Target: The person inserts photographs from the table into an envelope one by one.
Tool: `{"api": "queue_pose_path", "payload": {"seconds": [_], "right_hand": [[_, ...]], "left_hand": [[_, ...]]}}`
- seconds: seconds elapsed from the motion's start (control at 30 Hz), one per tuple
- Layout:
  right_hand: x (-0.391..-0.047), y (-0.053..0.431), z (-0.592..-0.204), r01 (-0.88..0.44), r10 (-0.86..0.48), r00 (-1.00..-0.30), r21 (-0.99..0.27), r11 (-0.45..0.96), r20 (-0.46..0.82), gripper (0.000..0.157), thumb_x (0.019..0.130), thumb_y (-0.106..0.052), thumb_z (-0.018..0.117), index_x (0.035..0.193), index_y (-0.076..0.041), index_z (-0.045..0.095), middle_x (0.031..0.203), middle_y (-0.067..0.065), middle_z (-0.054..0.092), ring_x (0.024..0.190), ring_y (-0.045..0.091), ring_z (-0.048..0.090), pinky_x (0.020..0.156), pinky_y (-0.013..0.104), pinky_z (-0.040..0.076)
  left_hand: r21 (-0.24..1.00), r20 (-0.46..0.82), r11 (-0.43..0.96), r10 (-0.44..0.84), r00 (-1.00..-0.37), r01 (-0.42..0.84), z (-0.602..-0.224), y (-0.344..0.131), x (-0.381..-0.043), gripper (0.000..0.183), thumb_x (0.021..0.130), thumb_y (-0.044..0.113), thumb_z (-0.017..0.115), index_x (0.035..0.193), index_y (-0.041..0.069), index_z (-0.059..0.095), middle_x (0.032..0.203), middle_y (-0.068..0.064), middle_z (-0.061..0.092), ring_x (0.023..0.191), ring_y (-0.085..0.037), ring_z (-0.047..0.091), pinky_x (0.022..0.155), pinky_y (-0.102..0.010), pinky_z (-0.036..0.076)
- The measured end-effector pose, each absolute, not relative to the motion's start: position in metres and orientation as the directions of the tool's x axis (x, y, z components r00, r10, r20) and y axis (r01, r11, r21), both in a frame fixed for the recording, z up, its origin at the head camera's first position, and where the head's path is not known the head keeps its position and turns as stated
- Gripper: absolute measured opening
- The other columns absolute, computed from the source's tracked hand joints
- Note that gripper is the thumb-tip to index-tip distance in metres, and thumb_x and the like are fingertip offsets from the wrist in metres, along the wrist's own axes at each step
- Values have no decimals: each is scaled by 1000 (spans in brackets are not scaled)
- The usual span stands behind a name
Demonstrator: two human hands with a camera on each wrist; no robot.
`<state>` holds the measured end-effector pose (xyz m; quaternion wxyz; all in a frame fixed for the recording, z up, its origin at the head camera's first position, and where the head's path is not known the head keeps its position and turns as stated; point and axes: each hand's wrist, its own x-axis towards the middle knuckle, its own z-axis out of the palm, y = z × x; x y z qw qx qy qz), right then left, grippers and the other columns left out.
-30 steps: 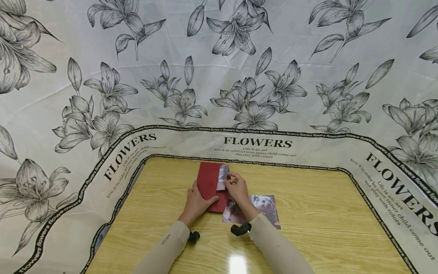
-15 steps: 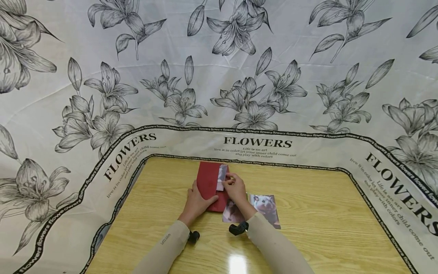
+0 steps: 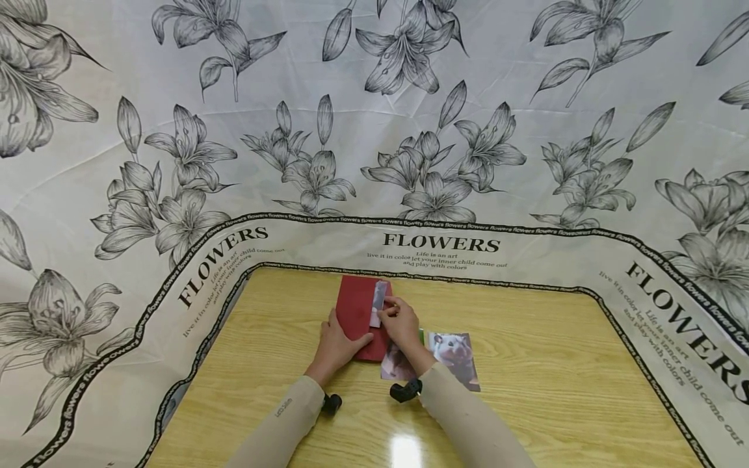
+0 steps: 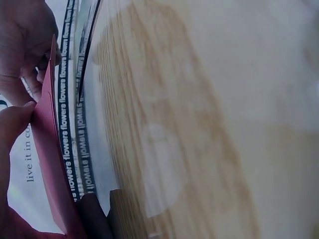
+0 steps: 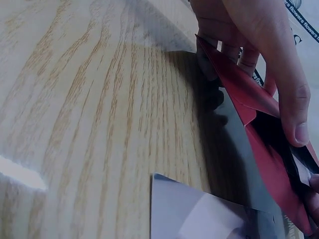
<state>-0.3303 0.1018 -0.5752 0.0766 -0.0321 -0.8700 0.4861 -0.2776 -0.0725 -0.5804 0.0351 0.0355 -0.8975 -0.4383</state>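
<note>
In the head view a red paper envelope (image 3: 354, 309) is tilted up off the tabletop, its opening facing right. My left hand (image 3: 336, 344) grips its lower left side, the thumb lying over the front near the opening. In the right wrist view that thumb (image 5: 296, 119) presses at the envelope's gaping mouth. A photo print (image 3: 378, 304) stands partly inside the envelope, and a narrow strip of it shows at the opening. My right hand (image 3: 402, 325) pinches the print's right edge with thumb and bent fingers. The part of the print inside the envelope is hidden.
A photo of a pale, mouse-like animal (image 3: 453, 356) lies on the wooden table (image 3: 538, 370) beneath my right forearm. Another photo (image 3: 396, 365) lies left of it, partly covered by the arm. Behind the table hangs a flower-printed cloth (image 3: 445, 250).
My right hand has shifted slightly left, pushing the photo print further into the envelope, so its visible strip is narrower. The left hand and envelope stay nearly still.
</note>
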Motion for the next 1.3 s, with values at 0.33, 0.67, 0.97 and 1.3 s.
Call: {"api": "queue_pose_path", "payload": {"seconds": [0.33, 0.67, 0.97, 1.3], "right_hand": [[-334, 97, -578, -91, 111, -977, -827, 555, 182, 37, 95, -13, 82, 132, -12, 76, 89, 3, 79, 93, 29, 73, 112, 57, 36], [-332, 92, -575, -106, 126, -968, -805, 584, 218, 30, 94, -14, 84, 123, -8, 80, 87, 4, 79, 85, 28, 73, 99, 55, 34], [-331, 91, -576, -116, 110, -969, -804, 583, 219, 30, 94, -14, 83, 124, -11, 81, 87, 4, 80, 89, 31, 73, 99, 55, 32], [-330, 92, -577, -123, 98, -970, -800, 587, 221, 32, 94, -13, 83, 126, -11, 80, 86, 3, 79, 89, 30, 71, 94, 55, 32]], "left_hand": [[801, 29, 597, -92, -995, -32, -579, -74, -276, 121, 84, 52, 89, 165, -7, 20, 138, -35, 47, 120, -45, 56, 102, -60, 52], [805, 36, 592, -89, -995, -24, -579, -74, -275, 122, 84, 53, 89, 165, -7, 20, 138, -35, 47, 118, -44, 57, 100, -59, 52], [811, 34, 584, -83, -996, -21, -578, -74, -275, 122, 85, 53, 88, 166, -7, 19, 140, -36, 46, 120, -45, 56, 101, -60, 52], [803, 42, 596, -89, -995, -19, -580, -74, -275, 121, 85, 52, 89, 165, -8, 20, 138, -35, 47, 118, -43, 56, 100, -59, 52]]}}
